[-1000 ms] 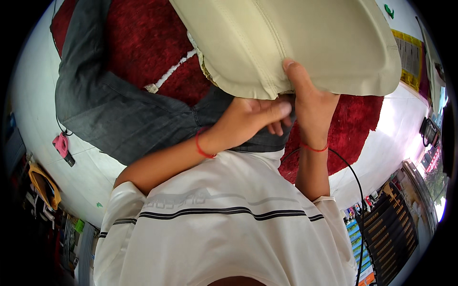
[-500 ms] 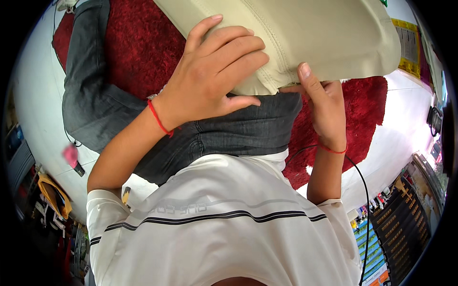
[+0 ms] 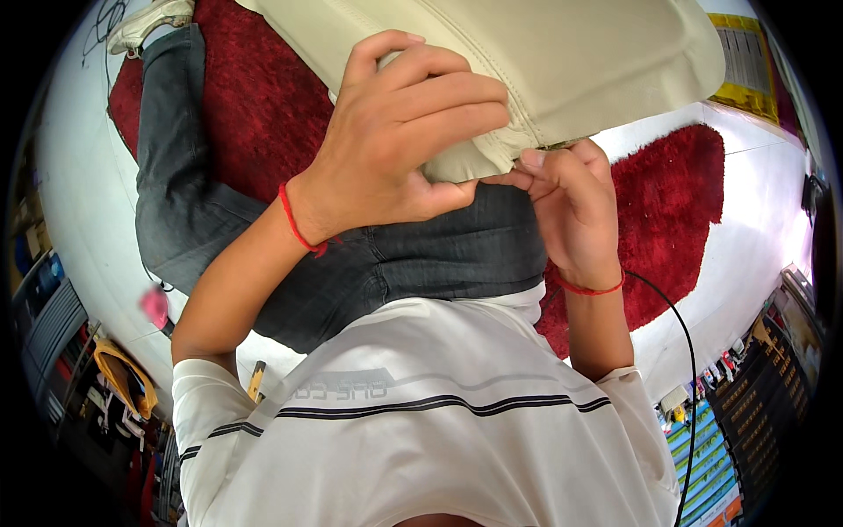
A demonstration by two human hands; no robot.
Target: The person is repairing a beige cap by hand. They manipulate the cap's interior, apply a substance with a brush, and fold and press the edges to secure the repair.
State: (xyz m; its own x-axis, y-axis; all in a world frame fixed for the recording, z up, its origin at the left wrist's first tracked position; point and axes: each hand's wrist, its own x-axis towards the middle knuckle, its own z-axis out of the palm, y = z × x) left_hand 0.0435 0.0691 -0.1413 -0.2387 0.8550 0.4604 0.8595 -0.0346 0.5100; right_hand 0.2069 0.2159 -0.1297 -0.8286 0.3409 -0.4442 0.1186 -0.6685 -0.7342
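A large cream cushioned cover (image 3: 562,61), leather-like and stitched along a seam, fills the upper part of the head view and rests above the person's lap; its near edge hangs over the thighs. Beneath it lies a dark red rug (image 3: 255,97) spread on a pale floor (image 3: 79,184), the rug showing at the upper left and again at the right, past the cover's near corner. The person sits on the rug in grey jeans (image 3: 421,255), one leg stretched toward the upper left corner, and wears a white shirt (image 3: 421,430) with dark stripes. The left hand (image 3: 395,140) lies over the near edge of the cover, fingers curled round it and thumb tucked beneath, gripping the padded rim. The right hand (image 3: 566,202) sits just beside it under the same edge, fingertips pinched together on the seam; whether anything small is held between them cannot be told. Each wrist carries a thin red thread. A black cable (image 3: 680,351) runs down the right side.
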